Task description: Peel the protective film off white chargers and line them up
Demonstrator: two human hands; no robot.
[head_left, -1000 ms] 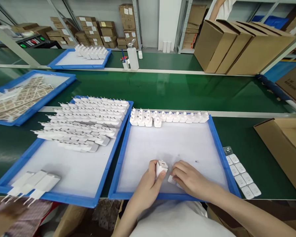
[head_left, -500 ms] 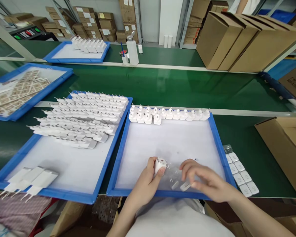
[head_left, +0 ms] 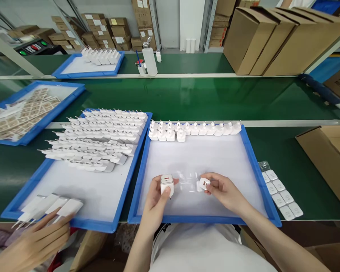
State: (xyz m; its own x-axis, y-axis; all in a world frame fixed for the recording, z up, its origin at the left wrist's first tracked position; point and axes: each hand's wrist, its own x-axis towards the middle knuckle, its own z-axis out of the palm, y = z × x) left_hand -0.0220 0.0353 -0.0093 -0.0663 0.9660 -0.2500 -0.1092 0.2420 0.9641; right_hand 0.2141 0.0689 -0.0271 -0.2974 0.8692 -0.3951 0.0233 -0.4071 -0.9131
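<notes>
My left hand is closed around a white charger plug, its port face turned up and its prongs pointing down. To the right, my right hand pinches a small white square piece with a dark slot in it; its exact kind I cannot make out. Between the two hands, a clear plastic sheet lies on the white floor of the blue-rimmed tray. Along that tray's far edge stand several white charger plugs, prongs up, in one long row and a short second one.
A co-worker's hand touches white plugs in the left tray, which also holds dense rows of plugs. Blister-packed white squares lie right of my tray, before an open carton. Cardboard boxes stand behind.
My left hand has shifted left with the plug, now upright. My right hand has picked up the small white piece. A co-worker's hand has come in at lower left.
</notes>
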